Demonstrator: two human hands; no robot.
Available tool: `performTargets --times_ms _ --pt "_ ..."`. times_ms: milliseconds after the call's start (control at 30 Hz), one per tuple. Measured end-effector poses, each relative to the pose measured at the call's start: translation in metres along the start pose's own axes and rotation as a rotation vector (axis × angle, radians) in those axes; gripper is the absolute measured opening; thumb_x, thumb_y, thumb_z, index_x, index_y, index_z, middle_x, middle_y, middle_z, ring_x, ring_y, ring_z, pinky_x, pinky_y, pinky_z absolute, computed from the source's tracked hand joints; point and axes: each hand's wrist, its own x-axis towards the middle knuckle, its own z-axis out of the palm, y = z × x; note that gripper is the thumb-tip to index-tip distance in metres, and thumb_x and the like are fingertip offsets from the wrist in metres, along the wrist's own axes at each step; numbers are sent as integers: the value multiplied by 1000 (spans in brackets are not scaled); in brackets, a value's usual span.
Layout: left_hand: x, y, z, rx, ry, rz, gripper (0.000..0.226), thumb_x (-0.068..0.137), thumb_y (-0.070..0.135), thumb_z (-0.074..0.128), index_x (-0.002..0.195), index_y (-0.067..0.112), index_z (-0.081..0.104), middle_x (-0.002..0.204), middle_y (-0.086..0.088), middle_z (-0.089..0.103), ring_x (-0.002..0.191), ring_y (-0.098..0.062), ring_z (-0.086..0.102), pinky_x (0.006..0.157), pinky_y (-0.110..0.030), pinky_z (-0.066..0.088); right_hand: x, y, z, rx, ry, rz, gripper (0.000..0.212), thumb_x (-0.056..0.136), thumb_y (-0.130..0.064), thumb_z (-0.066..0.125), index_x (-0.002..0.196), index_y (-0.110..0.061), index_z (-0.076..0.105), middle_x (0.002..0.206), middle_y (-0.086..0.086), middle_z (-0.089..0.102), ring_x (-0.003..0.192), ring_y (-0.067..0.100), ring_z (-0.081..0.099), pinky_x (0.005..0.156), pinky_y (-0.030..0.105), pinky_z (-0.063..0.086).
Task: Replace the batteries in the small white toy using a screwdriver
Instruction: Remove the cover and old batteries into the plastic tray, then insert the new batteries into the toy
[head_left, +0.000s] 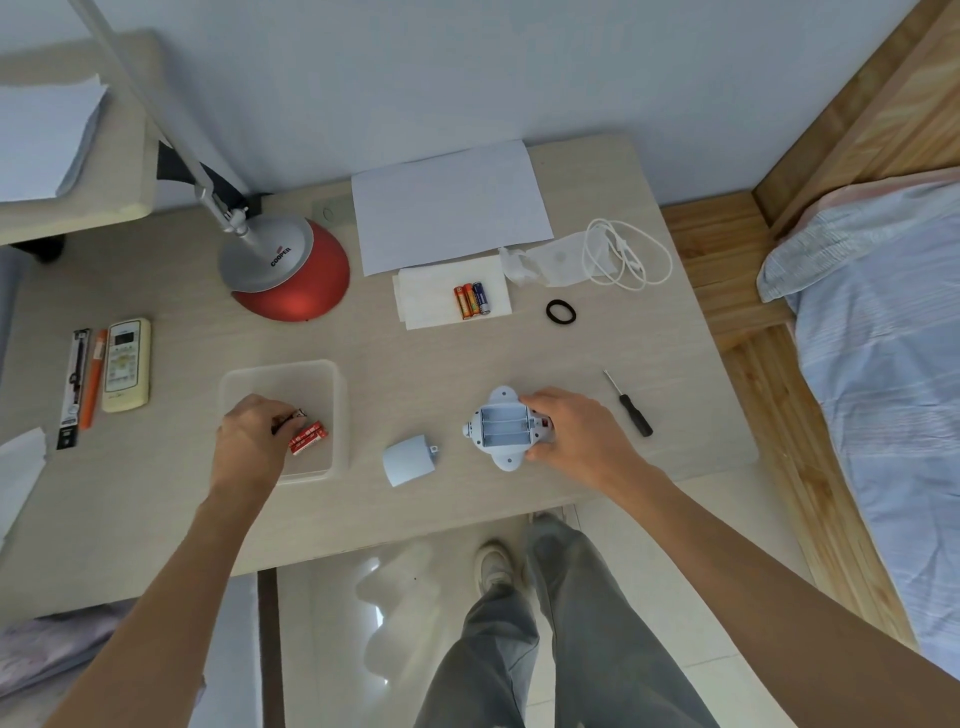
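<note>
The small white toy lies upside down on the desk with its battery bay open and empty. My right hand grips its right side. The detached battery cover rests to the toy's left. My left hand reaches into a clear plastic tray and pinches a red battery; two more red batteries lie beside it in the tray. Three used batteries sit on a white tissue farther back. The black-handled screwdriver lies right of the toy.
A red-based desk lamp stands back left. A remote, a pen and a packaged item lie at the left. Paper, a white cable and a black hair tie sit at the back. The desk's front edge is near my legs.
</note>
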Motion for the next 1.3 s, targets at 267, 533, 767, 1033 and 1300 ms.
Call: performTargets --times_ms 267,533,767,1033,1300 --pt "-5 67 -47 -130 231 41 22 91 17 82 110 7 78 105 -11 73 81 -23 69 79 -38 59 -1 -2 -1 7 4 -2 56 79 -32 85 132 -30 67 107 -12 67 89 11 65 71 27 51" --pt "55 176 -16 -181 107 323 41 85 19 88 121 4 75 105 -10 67 85 -25 66 85 -38 57 0 -1 -2 -32 -24 -21 58 83 -30 81 139 -28 64 116 -10 68 95 17 68 79 37 59" --pt "111 214 43 -80 -209 240 78 82 34 90 145 3 56 129 -13 55 116 -31 60 104 -42 52 2 3 1 -41 -29 -43 57 84 -30 80 138 -29 63 119 -11 67 94 15 68 77 34 59" --pt "129 213 63 -109 -262 224 81 82 43 88 149 16 53 128 -8 51 120 -29 57 106 -44 51 2 7 5 -28 -28 -45 57 84 -30 80 138 -28 62 121 -12 66 95 13 68 79 34 61" --pt "129 219 63 -54 -185 265 54 87 37 84 128 12 59 119 -8 57 108 -26 58 90 -36 52 2 7 5 -41 -19 -46 57 82 -31 82 136 -28 63 116 -12 67 91 14 68 76 35 61"
